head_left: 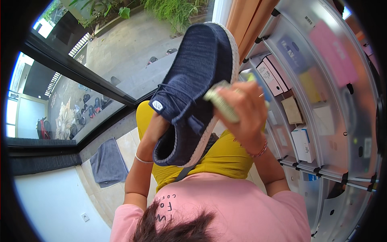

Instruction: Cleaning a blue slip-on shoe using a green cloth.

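Note:
A navy knit shoe [197, 76] with a white sole is raised in front of me, toe pointing up. My left hand [152, 130] is tucked into the shoe's opening and holds it from inside. My right hand [244, 111] grips a pale green brush [221, 104], blurred, pressed against the shoe's side near the sole edge. Below them are my yellow trousers [225, 155] and pink shirt [242, 209].
Translucent plastic storage cabinets [322, 101] with boxes inside stand at the right. An orange curtain [248, 20] hangs beside them. A glass door [92, 80] at the left looks onto a paved yard. A grey mat [107, 163] lies on the tiled floor.

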### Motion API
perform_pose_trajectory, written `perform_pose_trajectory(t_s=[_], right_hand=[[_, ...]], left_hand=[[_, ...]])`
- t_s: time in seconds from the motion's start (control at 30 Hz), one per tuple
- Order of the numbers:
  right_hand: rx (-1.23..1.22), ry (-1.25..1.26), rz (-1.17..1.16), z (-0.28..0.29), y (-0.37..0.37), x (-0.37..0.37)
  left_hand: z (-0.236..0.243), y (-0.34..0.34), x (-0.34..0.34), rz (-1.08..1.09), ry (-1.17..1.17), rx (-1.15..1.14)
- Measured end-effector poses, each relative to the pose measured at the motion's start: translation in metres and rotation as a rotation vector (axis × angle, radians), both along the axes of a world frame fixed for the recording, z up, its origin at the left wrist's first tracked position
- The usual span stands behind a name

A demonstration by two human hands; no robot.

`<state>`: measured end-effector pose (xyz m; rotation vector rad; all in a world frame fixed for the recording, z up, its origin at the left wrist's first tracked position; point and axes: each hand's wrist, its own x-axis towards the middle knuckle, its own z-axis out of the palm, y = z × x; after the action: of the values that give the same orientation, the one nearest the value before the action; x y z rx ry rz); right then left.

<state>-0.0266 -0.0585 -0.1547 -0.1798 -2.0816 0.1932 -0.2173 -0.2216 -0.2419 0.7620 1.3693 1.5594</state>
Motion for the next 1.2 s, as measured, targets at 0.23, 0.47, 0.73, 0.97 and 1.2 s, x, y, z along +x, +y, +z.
perform_pose_trajectory(t_s=[0.23, 0.47, 0.73, 0.97, 1.2], right_hand=[[-0.149, 0.119, -0.018, 0.021, 0.029, -0.006], [-0.204, 0.153, 0.072, 0.008, 0.016, -0.004], [-0.267, 0.086, 0.162, 0.031, 0.033, -0.001], [-0.213, 0.074, 0.123, 0.047, 0.041, 0.005], [-0.34, -0.295, 0.253, 0.071, 0.042, 0.01]], left_hand=[[-0.001, -0.015, 0.012, 0.073, 0.454, -0.024], [0.023, -0.02, 0.012, 0.202, 0.569, 0.115], [0.046, -0.028, 0.007, 0.094, 0.849, 0.322], [0.059, -0.022, 0.007, -0.012, 1.053, 0.34], [0.056, -0.033, -0.004, 0.07, 1.162, 0.29]])
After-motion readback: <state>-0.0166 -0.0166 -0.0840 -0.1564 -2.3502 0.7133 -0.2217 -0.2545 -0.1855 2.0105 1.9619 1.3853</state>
